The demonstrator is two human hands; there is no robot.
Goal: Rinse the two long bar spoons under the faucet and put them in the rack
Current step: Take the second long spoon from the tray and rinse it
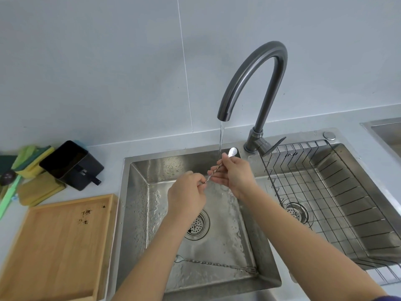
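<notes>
The grey countertop bears a wooden tray, black box and sponges.

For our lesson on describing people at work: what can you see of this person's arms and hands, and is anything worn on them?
Both forearms are bare up to the bottom edge of the picture. The left hand and the right hand show no gloves, rings, watch or bracelet. The only clothing is a small bit of dark blue sleeve by the right arm at the bottom right corner. Nothing more of it shows.
</notes>
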